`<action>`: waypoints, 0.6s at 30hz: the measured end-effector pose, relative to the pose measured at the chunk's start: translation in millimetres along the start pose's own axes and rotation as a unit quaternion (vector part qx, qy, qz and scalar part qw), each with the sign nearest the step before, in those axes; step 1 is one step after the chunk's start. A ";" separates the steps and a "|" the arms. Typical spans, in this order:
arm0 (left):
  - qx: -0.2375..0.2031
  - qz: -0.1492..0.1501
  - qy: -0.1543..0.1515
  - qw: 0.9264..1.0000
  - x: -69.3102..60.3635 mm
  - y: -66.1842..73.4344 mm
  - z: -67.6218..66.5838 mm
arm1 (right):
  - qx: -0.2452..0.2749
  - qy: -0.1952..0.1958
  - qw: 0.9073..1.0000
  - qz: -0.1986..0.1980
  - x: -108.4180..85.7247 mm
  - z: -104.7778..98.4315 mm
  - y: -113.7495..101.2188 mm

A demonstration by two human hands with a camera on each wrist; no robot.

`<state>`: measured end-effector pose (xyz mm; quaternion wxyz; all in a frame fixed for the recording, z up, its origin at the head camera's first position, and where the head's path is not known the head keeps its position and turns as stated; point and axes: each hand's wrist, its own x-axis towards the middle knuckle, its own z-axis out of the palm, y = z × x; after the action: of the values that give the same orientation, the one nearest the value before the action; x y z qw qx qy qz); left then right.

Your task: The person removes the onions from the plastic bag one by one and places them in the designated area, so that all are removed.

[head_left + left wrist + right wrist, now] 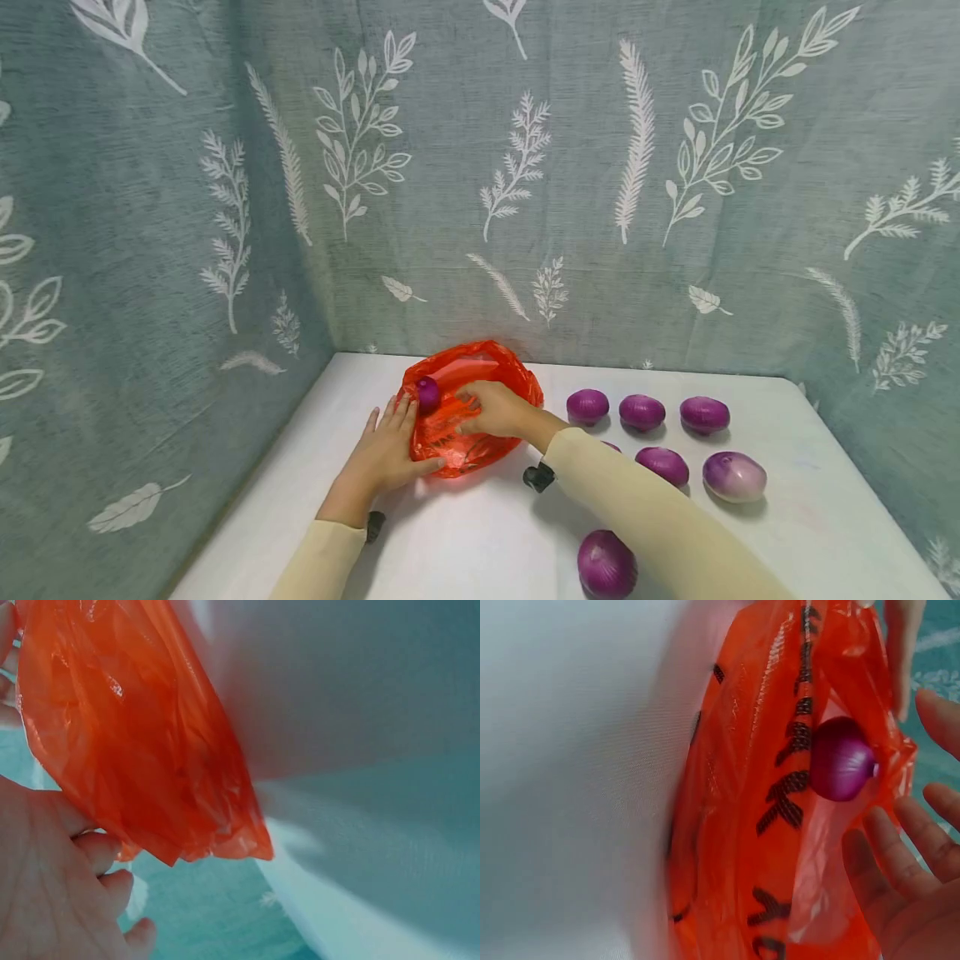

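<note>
An orange-red plastic bag (480,454) with dark print lies on the white table, its mouth spread wide. One purple onion (428,395) sits inside at the left; the right wrist view shows the same onion (842,759) near the rim. My left hand (386,457) rests against the bag's left edge, fingers spread and thumb out along the front rim. Over the bag's mouth reaches my right hand (495,408), fingers loosely bent and holding nothing; in the right wrist view this hand (915,892) is apart from the onion.
Right of the bag, several purple onions stand in rows, among them a back-row onion (642,412) and a paler onion (735,477). My right sleeve (637,492) partly hides one. Another onion (606,565) lies near the front. A patterned green-grey curtain (450,208) surrounds the table (480,550).
</note>
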<state>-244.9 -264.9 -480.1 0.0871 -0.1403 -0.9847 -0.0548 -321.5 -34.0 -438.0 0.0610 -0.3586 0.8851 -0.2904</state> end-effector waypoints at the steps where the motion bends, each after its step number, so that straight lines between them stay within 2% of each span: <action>1: -0.001 0.000 0.002 1.000 -0.4 0.6 -0.3 | 0.002 0.001 1.000 -0.002 2.7 2.0 0.2; 6: 0.001 -0.007 0.007 1.000 -1.2 3.1 -1.7 | 0.013 0.003 1.000 0.002 18.5 10.0 1.6; 13: 0.010 -0.017 -0.007 1.000 -1.8 7.3 -2.9 | 0.029 0.012 0.999 0.015 40.7 21.7 5.4; 18: 0.015 -0.023 -0.011 1.000 -5.4 6.8 -4.3 | 0.048 0.031 0.998 0.003 56.6 32.6 8.3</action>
<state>-237.2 -260.4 -476.3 0.0772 -0.1171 -0.9893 -0.0403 -357.8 -82.5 -463.8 0.0513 -0.3434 0.8728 -0.3432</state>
